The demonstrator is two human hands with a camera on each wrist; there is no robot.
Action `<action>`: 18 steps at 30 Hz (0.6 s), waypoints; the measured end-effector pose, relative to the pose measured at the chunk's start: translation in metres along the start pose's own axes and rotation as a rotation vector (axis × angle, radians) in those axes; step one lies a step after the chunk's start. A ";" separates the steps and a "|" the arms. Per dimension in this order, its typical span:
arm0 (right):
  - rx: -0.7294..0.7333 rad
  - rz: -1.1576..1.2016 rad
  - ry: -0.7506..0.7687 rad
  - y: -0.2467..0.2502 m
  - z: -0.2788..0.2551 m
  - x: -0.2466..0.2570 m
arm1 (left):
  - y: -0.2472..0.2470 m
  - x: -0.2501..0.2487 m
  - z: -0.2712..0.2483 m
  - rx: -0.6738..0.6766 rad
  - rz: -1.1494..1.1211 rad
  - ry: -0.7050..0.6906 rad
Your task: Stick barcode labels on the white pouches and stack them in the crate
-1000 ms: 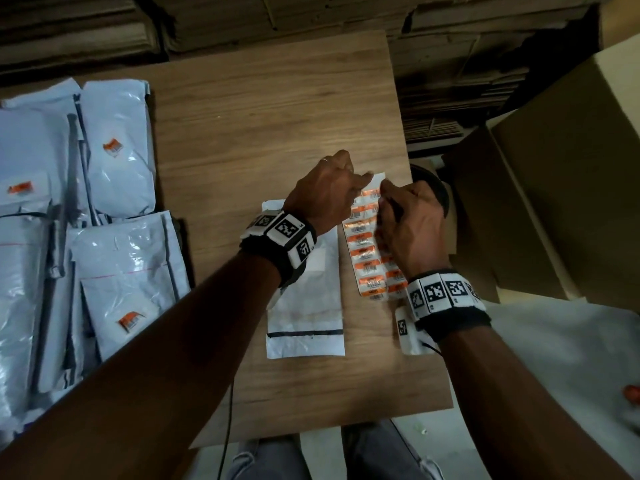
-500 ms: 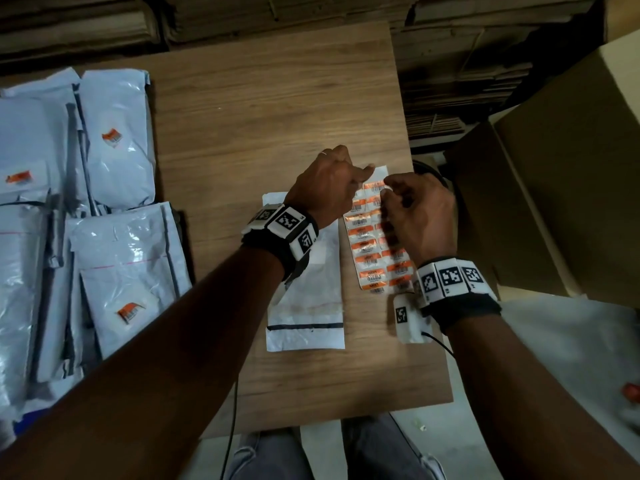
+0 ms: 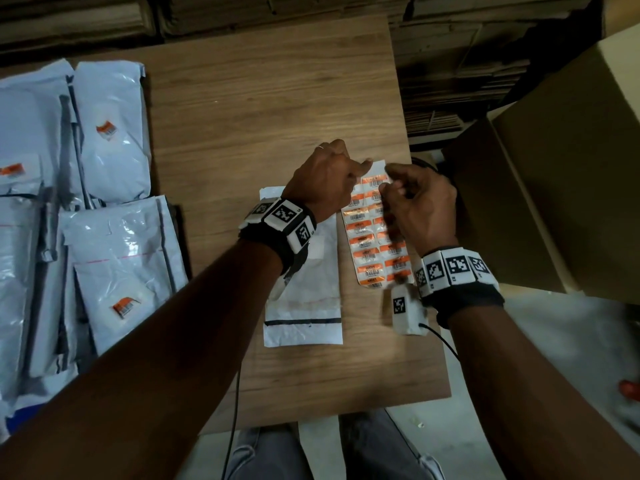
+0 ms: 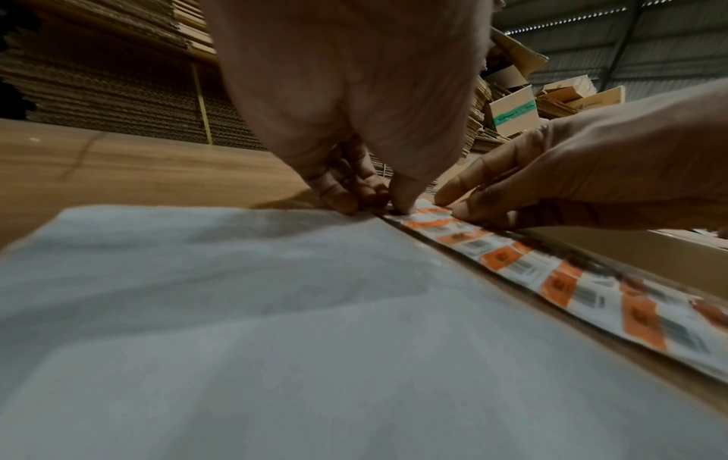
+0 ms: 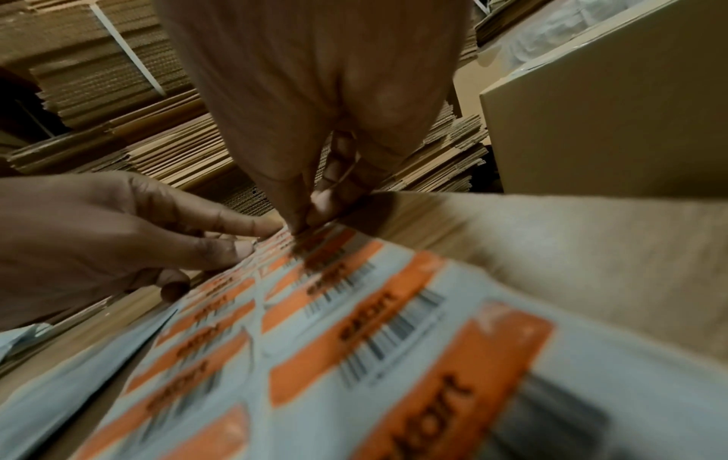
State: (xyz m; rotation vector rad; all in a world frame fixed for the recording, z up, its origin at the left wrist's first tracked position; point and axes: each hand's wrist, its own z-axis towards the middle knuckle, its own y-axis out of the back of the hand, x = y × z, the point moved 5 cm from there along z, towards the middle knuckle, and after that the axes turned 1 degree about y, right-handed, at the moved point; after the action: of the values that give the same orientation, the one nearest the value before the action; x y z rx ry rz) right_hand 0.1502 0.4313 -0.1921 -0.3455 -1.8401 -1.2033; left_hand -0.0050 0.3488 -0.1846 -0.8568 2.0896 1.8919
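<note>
Right hand (image 3: 420, 206) has lifted — label sheet (image 3: 375, 237) unmoved.

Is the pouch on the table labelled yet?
Not on its visible part. The white pouch shows no orange label, though the left hand covers its far end. Labelled pouches lie left.
</note>
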 end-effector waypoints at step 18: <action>-0.060 -0.132 0.111 0.001 -0.007 0.014 | -0.007 0.004 0.003 -0.012 0.071 0.007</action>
State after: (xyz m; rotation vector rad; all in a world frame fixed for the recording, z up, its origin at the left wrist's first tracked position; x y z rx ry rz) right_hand 0.1462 0.4229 -0.1794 -0.1882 -1.7559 -1.3425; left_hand -0.0054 0.3505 -0.1930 -0.8029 2.1418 1.9410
